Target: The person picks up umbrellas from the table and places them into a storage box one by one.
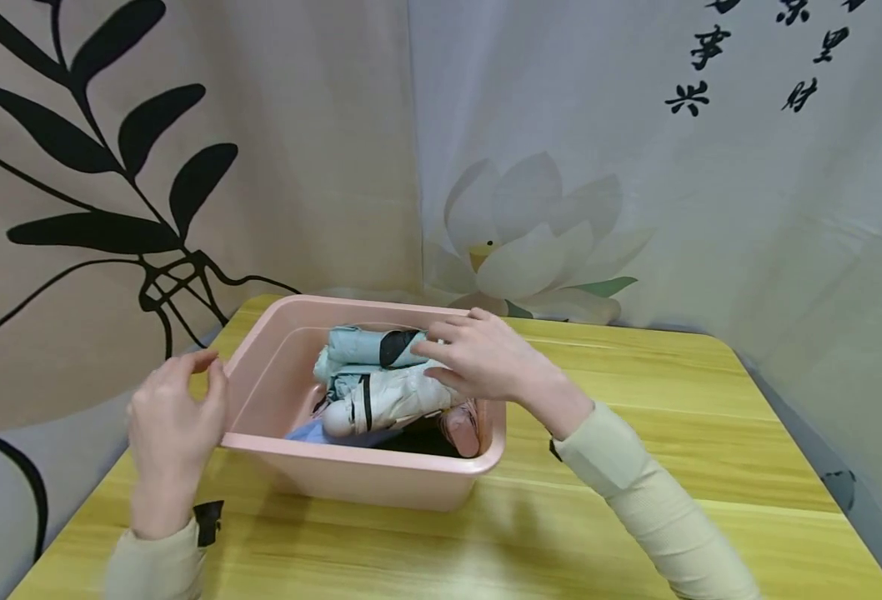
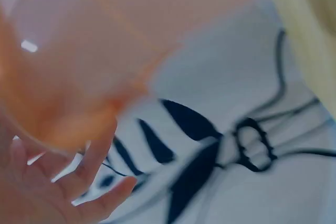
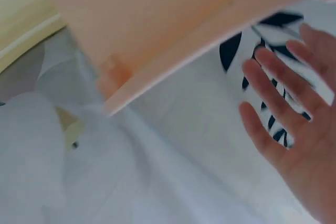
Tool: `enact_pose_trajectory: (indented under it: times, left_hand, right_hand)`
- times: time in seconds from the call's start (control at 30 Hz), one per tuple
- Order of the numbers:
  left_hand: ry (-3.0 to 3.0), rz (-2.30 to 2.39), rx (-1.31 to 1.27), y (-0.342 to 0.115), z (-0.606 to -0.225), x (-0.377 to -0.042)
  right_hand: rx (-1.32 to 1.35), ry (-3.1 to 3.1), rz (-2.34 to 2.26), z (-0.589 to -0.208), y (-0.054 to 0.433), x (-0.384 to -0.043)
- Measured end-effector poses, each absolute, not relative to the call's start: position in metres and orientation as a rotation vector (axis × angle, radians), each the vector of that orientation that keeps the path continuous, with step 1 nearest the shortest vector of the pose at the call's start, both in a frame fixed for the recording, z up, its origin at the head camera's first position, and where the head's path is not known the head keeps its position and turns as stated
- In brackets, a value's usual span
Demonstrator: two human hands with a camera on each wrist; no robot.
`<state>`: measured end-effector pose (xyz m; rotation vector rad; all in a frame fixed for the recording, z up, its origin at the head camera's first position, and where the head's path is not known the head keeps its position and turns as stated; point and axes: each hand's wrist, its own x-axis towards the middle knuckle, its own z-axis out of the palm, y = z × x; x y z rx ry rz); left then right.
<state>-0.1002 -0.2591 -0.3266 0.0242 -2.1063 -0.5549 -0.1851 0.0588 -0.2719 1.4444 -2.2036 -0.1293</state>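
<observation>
A pink plastic bin (image 1: 366, 475) stands on the table. Inside lie a light teal rolled bundle (image 1: 358, 343) with a black patch, a white rolled bundle (image 1: 396, 396) with a black strap and a rounded end like a folded umbrella, a blue piece (image 1: 309, 432) and a pink item (image 1: 462, 429). My left hand (image 1: 174, 417) is at the bin's left rim, its fingers loosely bent and the thumb apart from them. Over the right side of the bin is my right hand (image 1: 478, 354), fingers spread and holding nothing; the right wrist view shows this hand (image 3: 299, 108) beside the bin wall (image 3: 157, 19).
The yellow wood-grain table (image 1: 636, 467) extends right of the bin and in front of it. Behind hangs a pale curtain (image 1: 321, 150) printed with dark leaves, a lotus (image 1: 534, 225) and black characters. Dark bands sit at both sleeve cuffs.
</observation>
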Motion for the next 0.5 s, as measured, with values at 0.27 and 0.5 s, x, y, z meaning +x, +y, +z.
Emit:
enact_pose_trajectory:
  times: [0.27,0.5]
  left_hand:
    - [-1.864,-0.639,-0.353,-0.149,-0.312,-0.092]
    - [-1.821,-0.607,-0.769,-0.046,-0.332,-0.088]
  right_hand:
    - [1.097,-2.057,0.230,-0.288,0.124,-0.186]
    - [0.823,-2.035,0.348,-0.313,0.176,-0.187]
